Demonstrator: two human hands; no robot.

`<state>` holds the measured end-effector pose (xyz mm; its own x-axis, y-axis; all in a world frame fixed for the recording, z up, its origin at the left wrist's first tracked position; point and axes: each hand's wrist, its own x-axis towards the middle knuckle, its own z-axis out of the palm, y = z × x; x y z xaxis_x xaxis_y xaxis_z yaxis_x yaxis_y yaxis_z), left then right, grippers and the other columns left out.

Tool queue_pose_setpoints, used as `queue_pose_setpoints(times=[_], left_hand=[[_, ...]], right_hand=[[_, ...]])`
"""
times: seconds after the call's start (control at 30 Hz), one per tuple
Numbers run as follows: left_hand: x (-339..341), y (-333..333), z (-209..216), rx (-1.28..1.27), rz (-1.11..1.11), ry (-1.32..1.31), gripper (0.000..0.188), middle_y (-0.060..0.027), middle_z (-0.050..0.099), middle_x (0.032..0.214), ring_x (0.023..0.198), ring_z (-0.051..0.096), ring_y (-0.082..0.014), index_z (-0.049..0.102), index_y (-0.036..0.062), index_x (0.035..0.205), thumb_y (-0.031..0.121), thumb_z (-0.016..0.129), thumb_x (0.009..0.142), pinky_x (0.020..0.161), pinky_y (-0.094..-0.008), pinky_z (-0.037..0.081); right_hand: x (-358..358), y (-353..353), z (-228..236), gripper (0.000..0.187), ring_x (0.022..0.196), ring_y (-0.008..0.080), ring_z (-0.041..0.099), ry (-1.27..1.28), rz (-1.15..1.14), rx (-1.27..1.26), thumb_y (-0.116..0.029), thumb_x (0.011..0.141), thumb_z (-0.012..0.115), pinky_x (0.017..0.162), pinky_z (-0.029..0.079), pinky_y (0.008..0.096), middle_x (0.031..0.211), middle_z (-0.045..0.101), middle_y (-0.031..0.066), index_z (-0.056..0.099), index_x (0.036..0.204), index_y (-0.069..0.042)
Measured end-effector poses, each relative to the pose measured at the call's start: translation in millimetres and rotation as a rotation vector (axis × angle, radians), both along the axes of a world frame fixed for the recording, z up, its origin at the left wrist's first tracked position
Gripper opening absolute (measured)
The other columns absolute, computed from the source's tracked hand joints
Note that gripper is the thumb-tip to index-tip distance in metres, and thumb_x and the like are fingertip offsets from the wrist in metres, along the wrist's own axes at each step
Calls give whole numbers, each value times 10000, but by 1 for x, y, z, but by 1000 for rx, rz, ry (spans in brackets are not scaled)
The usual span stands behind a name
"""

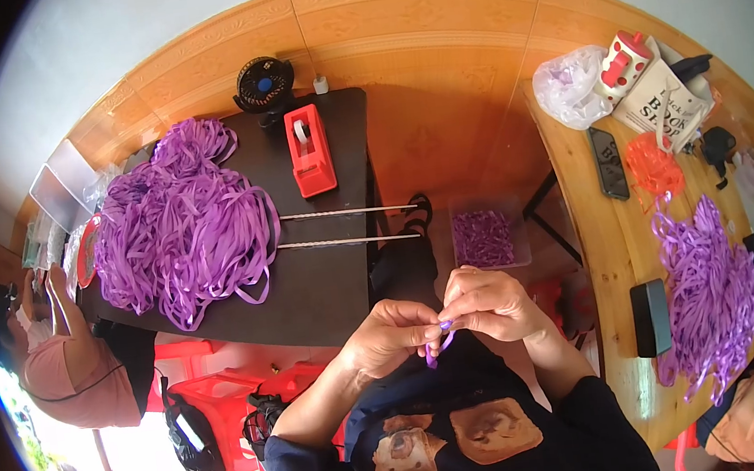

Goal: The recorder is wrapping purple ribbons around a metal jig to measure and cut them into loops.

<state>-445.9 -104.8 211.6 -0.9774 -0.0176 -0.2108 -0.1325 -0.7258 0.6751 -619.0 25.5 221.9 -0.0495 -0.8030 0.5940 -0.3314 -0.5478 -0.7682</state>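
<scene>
Both my hands meet in front of my chest, thumbs and fingers pinched close together. Between them runs a short piece of purple ribbon [446,340], with a loose end hanging below the fingertips. My left hand [392,334] pinches it from one side, and my right hand [487,305] grips it from the other. Fingers cover most of the ribbon, so its exact shape is hidden. Beyond my hands, a clear plastic bin [483,238] on the floor holds many small purple ribbon pieces. Two thin metal rods [350,240] stick out over the dark table's edge.
A big heap of purple ribbon [185,225] covers much of the dark table [329,306], beside a red tape dispenser [310,150] and black fan [264,85]. The wooden table [612,302] at right bears more ribbon [709,291] and a phone [609,162]. People sit at both sides.
</scene>
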Motion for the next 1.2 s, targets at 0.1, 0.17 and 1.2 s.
queue_pose_setpoints(times=[0.1, 0.17, 1.2], left_hand=[[-1, -1, 1, -25, -32, -12, 157, -92, 662, 788, 691, 628, -154, 678, -44, 974, 76, 666, 874, 625, -253, 497], [-1, -2, -3, -25, -59, -11, 151, -90, 661, 778, 681, 625, -147, 684, -45, 964, 75, 667, 873, 618, -247, 492], [4, 26, -28, -409, 220, -182, 105, -46, 648, 736, 655, 585, -80, 696, -45, 934, 26, 660, 866, 602, -209, 470]], right_hand=[[-3, 1, 4, 174, 683, 187, 577, 42, 1, -34, -29, 732, 744, 640, 419, 306, 760, 621, 47, 697, 899, -42], [-3, 2, 8, 184, 676, 178, 571, 118, -9, -56, -41, 719, 752, 632, 400, 304, 749, 613, 38, 699, 895, -55], [-3, -4, -25, 221, 662, 195, 552, 669, -646, -149, -16, 632, 710, 581, 364, 324, 742, 568, 18, 651, 841, -59]])
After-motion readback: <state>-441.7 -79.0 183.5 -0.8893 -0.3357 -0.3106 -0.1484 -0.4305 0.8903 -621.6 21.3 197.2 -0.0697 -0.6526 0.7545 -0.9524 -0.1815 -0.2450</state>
